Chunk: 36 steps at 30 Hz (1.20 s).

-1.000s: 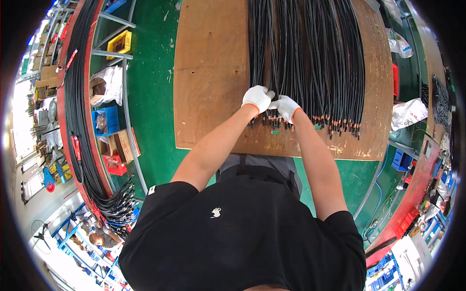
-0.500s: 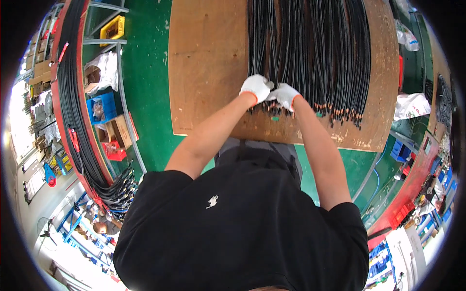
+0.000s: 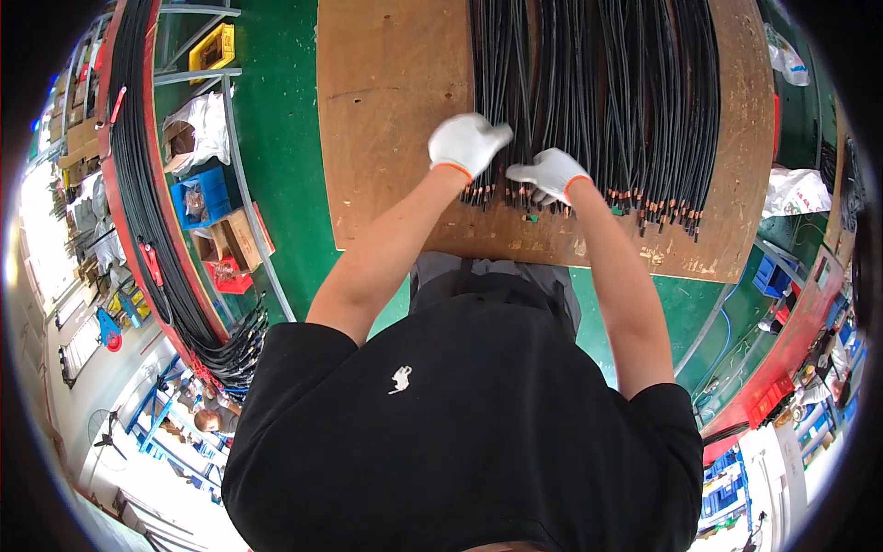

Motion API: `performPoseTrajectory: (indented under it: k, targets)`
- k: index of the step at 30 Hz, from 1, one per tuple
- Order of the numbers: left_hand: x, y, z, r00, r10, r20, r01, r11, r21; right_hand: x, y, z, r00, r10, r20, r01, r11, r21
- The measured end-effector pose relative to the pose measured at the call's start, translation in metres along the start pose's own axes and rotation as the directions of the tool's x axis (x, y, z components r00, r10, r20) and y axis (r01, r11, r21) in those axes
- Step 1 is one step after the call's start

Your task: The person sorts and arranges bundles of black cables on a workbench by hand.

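Note:
Many thin black cables [image 3: 635, 110] lie side by side on a brown wooden board [image 3: 395, 120], their copper-coloured ends [image 3: 635, 198] in an uneven row towards me. My left hand [image 3: 464, 145], in a white glove with an orange cuff, hovers over the leftmost cables. It is slightly blurred; its thumb stretches right and the other fingers are mostly hidden. My right hand [image 3: 555, 175], gloved alike, is over the cable ends just to the right. Its thumb points left and its fingers hang apart and bent over the ends. A gap separates the hands, and nothing shows held in either.
A red-edged rack [image 3: 120, 175] with a long black cable bundle runs along the left. Beside it stand a blue bin [image 3: 200, 198], a cardboard box [image 3: 241, 237] and a yellow crate [image 3: 212, 51]. White bags [image 3: 796, 191] lie at the right. Another person [image 3: 213, 419] is far off, lower left.
My hands were together at the cable ends and have come apart. The left moved left and slightly up, the right slightly right. The view has shifted a little.

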<state>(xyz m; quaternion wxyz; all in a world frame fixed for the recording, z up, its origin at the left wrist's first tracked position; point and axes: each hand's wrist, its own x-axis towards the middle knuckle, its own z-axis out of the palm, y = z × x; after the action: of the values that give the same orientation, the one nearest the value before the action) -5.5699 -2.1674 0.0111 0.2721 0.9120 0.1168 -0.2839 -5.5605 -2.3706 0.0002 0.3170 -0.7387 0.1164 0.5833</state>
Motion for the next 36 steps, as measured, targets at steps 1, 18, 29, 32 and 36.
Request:
performPoseTrajectory:
  k: [1,18,29,32,36]
  targets:
    - [-0.001,-0.010,-0.009,0.987,-0.041,-0.157,0.031,0.997,-0.064,-0.012,-0.010,-0.006,0.999,-0.027,-0.030,0.024,0.995,-0.099]
    - [0.029,-0.057,0.019,0.990,-0.083,0.110,0.111,0.953,-0.283,0.023,-0.035,0.046,0.758,-0.451,-0.472,0.127,0.811,-0.571]
    - [0.007,-0.050,0.025,0.995,0.055,-0.080,-0.057,0.998,-0.025,0.020,-0.042,0.067,0.708,-0.431,-0.559,0.070,0.831,-0.552]
    - [0.002,-0.036,0.023,0.998,0.031,-0.051,-0.031,1.000,0.000,0.024,-0.041,0.068,0.719,-0.380,-0.582,0.048,0.862,-0.504]
    - [0.003,-0.033,0.037,0.997,0.013,-0.071,-0.008,0.998,0.063,0.022,-0.047,0.075,0.719,-0.264,-0.643,0.022,0.933,-0.359]
